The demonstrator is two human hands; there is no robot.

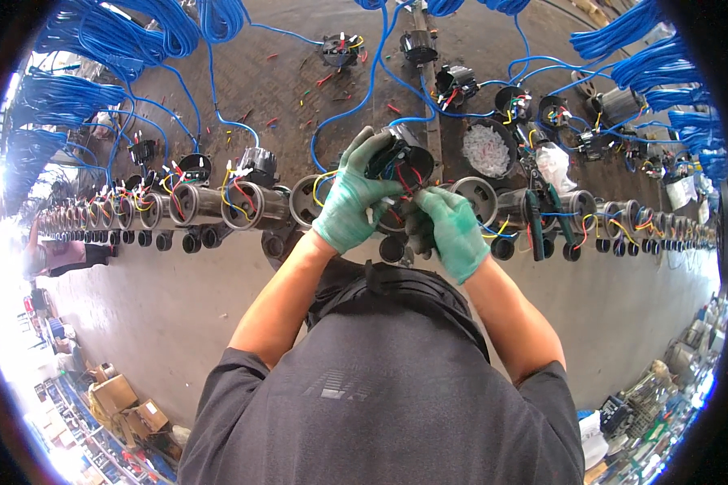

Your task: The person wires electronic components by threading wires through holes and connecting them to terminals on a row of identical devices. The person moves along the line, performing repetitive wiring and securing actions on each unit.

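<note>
My left hand [354,198], in a green glove with dark fingertips, is closed around the side of a black round housing [416,158], its thumb reaching toward the wiring. Thin red wires [408,175] come out of the housing and run down to my fingers. My right hand [447,228], gloved the same way, pinches at these wires just below the housing; its fingertips are partly hidden. Beneath both hands is the row of grey metal cylinders, with an open cylinder [306,202] by my left hand and another [476,198] by my right.
Wire cutters with black handles [534,214] lean over the row at right. A bowl of small clear connectors [487,152] stands behind my right hand. Blue cable coils [113,40] line the dark bench [291,73], where more wired black housings [259,164] and wire scraps lie.
</note>
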